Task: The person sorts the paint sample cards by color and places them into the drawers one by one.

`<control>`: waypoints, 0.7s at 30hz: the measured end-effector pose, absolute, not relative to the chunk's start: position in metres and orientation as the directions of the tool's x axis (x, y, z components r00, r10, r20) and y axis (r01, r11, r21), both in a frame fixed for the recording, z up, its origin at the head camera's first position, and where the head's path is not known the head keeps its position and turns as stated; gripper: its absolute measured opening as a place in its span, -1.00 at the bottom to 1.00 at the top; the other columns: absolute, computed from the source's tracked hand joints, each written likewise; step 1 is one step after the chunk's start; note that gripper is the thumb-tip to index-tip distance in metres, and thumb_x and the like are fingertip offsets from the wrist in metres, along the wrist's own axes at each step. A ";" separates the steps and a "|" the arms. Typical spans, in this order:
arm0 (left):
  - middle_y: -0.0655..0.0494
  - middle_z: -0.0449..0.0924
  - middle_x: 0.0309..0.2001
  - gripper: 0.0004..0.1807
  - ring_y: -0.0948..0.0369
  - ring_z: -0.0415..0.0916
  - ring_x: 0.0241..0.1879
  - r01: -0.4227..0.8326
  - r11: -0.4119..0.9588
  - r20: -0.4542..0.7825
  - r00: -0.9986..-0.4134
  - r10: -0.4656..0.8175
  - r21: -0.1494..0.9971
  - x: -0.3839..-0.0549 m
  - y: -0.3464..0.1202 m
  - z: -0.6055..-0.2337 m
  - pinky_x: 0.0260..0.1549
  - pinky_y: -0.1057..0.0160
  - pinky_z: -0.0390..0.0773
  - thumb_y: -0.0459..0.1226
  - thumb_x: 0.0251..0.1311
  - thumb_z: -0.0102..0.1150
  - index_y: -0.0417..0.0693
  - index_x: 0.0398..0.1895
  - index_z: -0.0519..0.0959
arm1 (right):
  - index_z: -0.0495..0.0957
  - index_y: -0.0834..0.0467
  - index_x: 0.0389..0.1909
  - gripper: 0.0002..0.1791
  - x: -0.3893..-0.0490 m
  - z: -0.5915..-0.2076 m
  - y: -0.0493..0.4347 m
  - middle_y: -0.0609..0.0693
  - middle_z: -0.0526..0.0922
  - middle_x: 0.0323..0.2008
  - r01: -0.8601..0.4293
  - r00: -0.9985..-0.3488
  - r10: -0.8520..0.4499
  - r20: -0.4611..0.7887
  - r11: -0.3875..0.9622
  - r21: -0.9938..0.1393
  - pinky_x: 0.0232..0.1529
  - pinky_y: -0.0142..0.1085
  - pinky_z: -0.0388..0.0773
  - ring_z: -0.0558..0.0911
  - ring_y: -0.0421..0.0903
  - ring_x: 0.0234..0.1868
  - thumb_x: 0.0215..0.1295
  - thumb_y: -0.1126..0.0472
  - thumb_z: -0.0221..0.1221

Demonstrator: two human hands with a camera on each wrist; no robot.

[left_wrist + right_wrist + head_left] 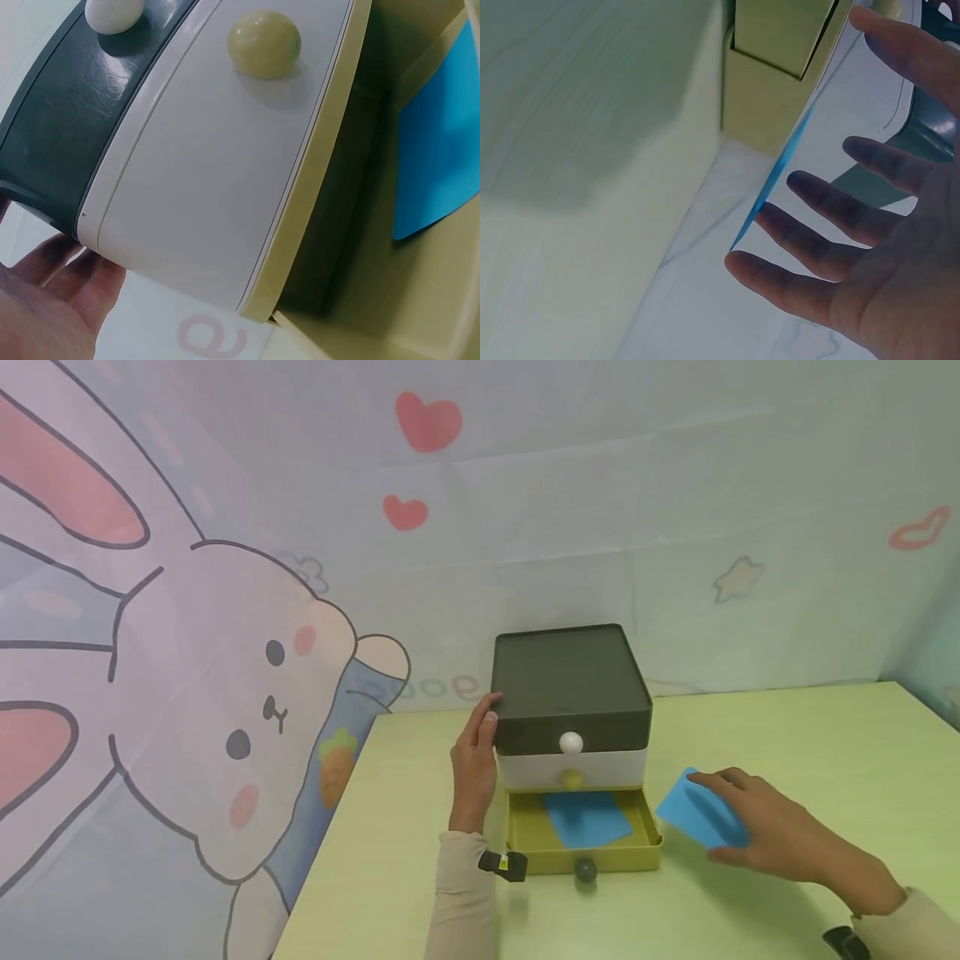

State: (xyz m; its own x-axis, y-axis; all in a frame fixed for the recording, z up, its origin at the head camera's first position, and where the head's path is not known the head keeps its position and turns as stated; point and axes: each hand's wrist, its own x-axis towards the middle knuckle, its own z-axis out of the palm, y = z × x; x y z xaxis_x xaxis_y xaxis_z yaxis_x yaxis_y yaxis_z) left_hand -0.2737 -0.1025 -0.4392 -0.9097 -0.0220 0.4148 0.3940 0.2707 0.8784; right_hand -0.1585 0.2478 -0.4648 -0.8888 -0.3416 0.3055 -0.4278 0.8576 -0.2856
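Observation:
A small stacked drawer box [570,672] has a dark top tier, a white middle tier and a pulled-out yellow-green bottom drawer [540,862]. Inside that drawer lies a blue paper sheet [588,820], also seen in the left wrist view. My left hand [474,772] rests against the box's left side, fingers fairly straight along the dark and white tiers. To the right of the drawer, above the table, my right hand [780,831] holds another blue paper sheet [693,812] by its edges between thumb and fingers. The right wrist view shows this sheet almost edge-on.
The box stands on a pale green table [795,743] near its back edge. Behind hangs a cloth backdrop [525,485] printed with a rabbit and hearts. Round knobs mark each tier, the dark knob [586,870] sticking out in front of the bottom drawer.

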 end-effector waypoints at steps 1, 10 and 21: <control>0.22 0.38 0.46 -0.59 0.06 0.44 0.37 0.399 0.273 0.421 -0.907 -0.022 0.875 -0.274 -0.103 -0.439 0.31 -0.13 0.46 0.09 0.54 -0.21 0.47 0.33 0.47 | 0.36 0.06 0.36 0.01 -0.159 -0.464 0.245 0.10 0.55 0.10 -0.434 -0.886 -0.348 0.306 0.854 -0.285 -0.29 -0.15 0.58 0.57 0.05 -0.03 -0.20 -0.02 0.59; 0.26 0.40 0.44 -0.60 0.09 0.43 0.38 0.398 0.268 0.418 -0.908 -0.022 0.878 -0.274 -0.103 -0.437 0.30 -0.10 0.48 0.10 0.54 -0.20 0.50 0.32 0.47 | 0.41 0.03 0.34 0.00 -0.158 -0.460 0.223 -0.03 0.56 0.09 -0.500 -0.853 -0.417 0.315 0.826 -0.261 -0.27 -0.29 0.56 0.55 -0.08 -0.02 -0.23 -0.03 0.60; 0.27 0.40 0.44 -0.61 0.10 0.40 0.41 0.387 0.263 0.407 -0.913 -0.025 0.884 -0.276 -0.103 -0.439 0.33 -0.10 0.45 0.11 0.53 -0.18 0.53 0.31 0.47 | 0.39 0.00 0.36 -0.01 -0.157 -0.456 0.204 -0.05 0.54 0.10 -0.540 -0.835 -0.462 0.298 0.792 -0.286 -0.24 -0.32 0.55 0.54 -0.11 -0.03 -0.20 -0.02 0.58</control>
